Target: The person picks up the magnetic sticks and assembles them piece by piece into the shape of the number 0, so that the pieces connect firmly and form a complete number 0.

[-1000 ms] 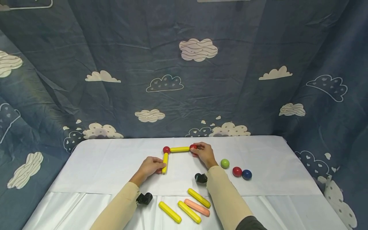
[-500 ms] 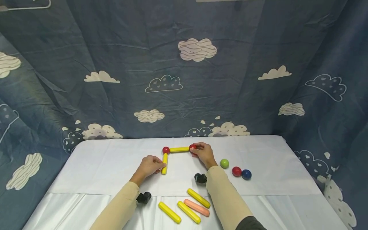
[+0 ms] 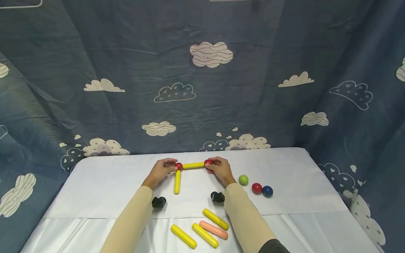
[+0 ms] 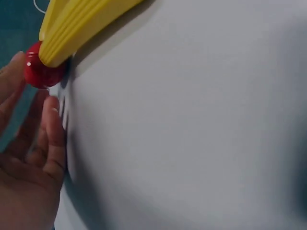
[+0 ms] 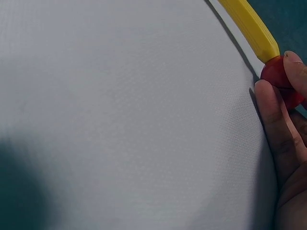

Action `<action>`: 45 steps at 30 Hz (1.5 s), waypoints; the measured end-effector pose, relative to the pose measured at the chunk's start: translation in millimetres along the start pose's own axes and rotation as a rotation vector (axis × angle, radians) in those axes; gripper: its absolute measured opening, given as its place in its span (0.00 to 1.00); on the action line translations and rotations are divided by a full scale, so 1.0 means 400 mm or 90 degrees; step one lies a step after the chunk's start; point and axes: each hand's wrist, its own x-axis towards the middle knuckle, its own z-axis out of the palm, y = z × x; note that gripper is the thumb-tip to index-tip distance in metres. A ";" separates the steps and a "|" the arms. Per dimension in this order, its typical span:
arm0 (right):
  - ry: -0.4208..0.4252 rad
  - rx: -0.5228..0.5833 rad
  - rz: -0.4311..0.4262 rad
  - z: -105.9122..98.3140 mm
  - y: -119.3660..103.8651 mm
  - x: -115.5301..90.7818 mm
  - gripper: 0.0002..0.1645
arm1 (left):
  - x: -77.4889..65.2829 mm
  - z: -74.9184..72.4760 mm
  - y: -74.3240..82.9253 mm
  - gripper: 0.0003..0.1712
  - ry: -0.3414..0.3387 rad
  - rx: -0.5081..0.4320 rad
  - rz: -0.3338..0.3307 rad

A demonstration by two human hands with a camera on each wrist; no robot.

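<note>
A yellow rod (image 3: 193, 165) joins two red balls near the back of the white table. A second yellow rod (image 3: 177, 182) runs from the left red ball (image 3: 179, 166) toward the front. At that left ball is my left hand (image 3: 160, 172); in the left wrist view its fingertips lie at the ball's side and just below it. My right hand (image 3: 221, 170) pinches the right red ball (image 5: 274, 72) between thumb and fingers, partly covering it. Both rods overlap by the left ball in the left wrist view.
To the right lie a green ball (image 3: 243, 180), a loose red ball (image 3: 257, 188) and a blue ball (image 3: 267, 191). Several yellow rods (image 3: 183, 236) and a salmon-pink rod (image 3: 213, 230) lie at the front. A dark cloud-print curtain (image 3: 177, 116) hangs behind the table.
My left hand has let go of the front-pointing yellow rod and moved up to the left red ball. My right hand keeps its hold. The head view has shifted slightly.
</note>
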 end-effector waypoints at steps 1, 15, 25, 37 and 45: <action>-0.002 0.003 -0.004 0.000 -0.001 0.000 0.22 | 0.003 0.000 -0.001 0.22 -0.008 -0.005 0.004; -0.006 -0.003 -0.010 0.001 -0.007 -0.009 0.22 | 0.024 0.006 -0.021 0.19 -0.032 -0.006 0.020; -0.018 -0.055 0.009 -0.008 -0.026 -0.012 0.28 | 0.024 0.007 -0.017 0.20 -0.044 -0.008 0.025; -0.062 -0.322 -0.095 -0.134 -0.129 -0.099 0.28 | 0.028 0.008 -0.018 0.20 -0.042 -0.007 0.017; -0.107 -0.502 -0.115 -0.304 -0.099 -0.145 0.24 | 0.025 0.002 -0.017 0.20 -0.046 -0.009 0.023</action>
